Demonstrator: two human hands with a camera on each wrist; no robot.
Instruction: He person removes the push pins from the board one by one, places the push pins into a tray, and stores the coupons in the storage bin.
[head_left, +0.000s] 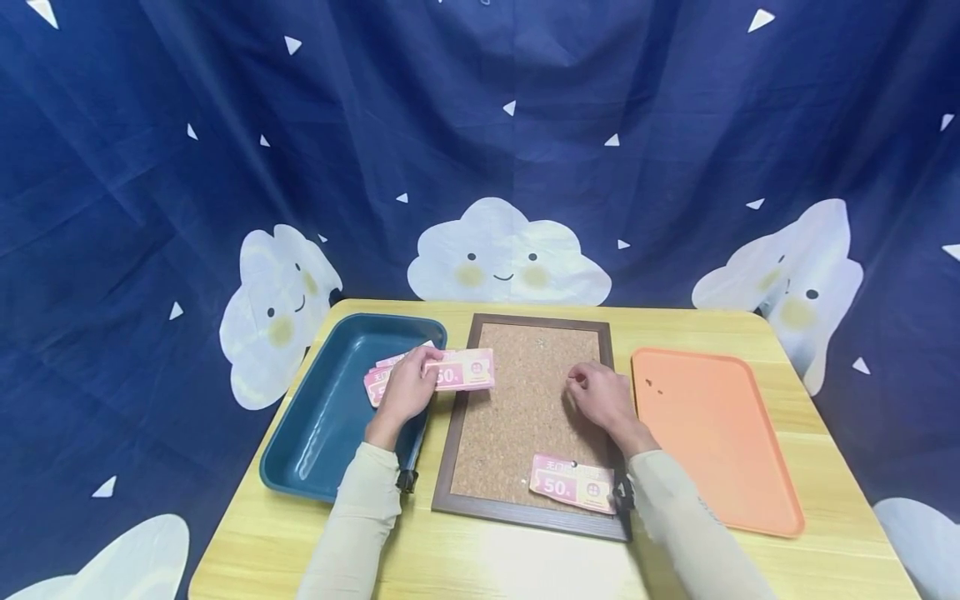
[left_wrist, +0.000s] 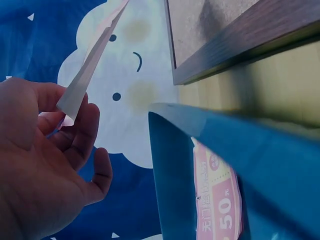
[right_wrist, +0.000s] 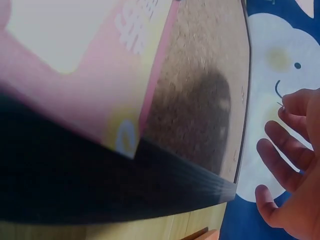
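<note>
Pink-and-white coupons marked 50 point(head_left: 472, 371) are pinched in my left hand point(head_left: 408, 385), held between the blue tray and the cork board point(head_left: 517, 408). Seen edge-on in the left wrist view, the held paper point(left_wrist: 82, 82) sits between thumb and fingers. Above the board's right side, my right hand point(head_left: 603, 396) pinches a small thumbtack between thumb and forefinger; its thin point point(right_wrist: 280, 104) shows in the right wrist view. Another coupon point(head_left: 558, 487) lies at the board's lower right, with a dark tack point(head_left: 574, 463) at its top edge.
The deep blue tray point(head_left: 300, 467) on the left contains more coupons point(left_wrist: 220, 200). An orange tray point(head_left: 720, 450) with a few small dark tacks point(head_left: 649, 382) lies right of the board. Its dark wooden frame point(head_left: 525, 518) is raised. A blue cloud-print curtain point(head_left: 480, 125) hangs behind the table.
</note>
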